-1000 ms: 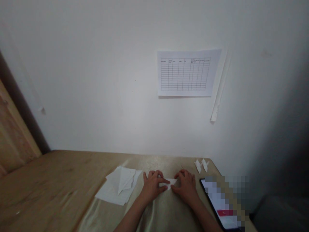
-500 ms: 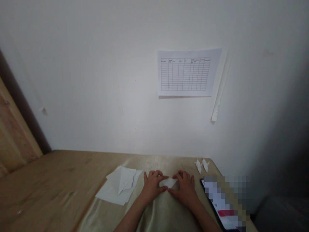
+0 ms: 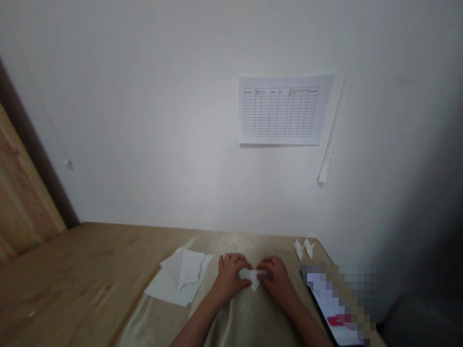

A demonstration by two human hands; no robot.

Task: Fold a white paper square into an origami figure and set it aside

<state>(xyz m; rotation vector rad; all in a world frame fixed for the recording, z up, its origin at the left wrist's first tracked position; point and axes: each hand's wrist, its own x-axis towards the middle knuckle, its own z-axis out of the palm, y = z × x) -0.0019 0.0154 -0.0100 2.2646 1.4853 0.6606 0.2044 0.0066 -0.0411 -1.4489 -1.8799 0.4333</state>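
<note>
Between my two hands a small folded piece of white paper (image 3: 254, 279) lies on the cloth-covered table, one pointed corner facing me. My left hand (image 3: 233, 274) grips its left side, with thumb and fingers curled around the edge. On the other side my right hand (image 3: 275, 277) pinches the paper's right edge between thumb and fingers. Part of the paper is hidden under the fingers. Left of my left hand lies a loose stack of white paper sheets (image 3: 162, 289), with folded pieces on top.
Two small folded paper figures (image 3: 303, 249) stand near the table's back right corner. A phone (image 3: 318, 294), partly pixelated, lies right of my right arm. A printed table sheet (image 3: 280, 111) hangs on the wall behind. The table (image 3: 90, 270) is draped in shiny tan cloth.
The paper's pointed corner now shows towards me, below the thumbs, which have moved apart. Both hands stay at the same spot. The view has shifted slightly.
</note>
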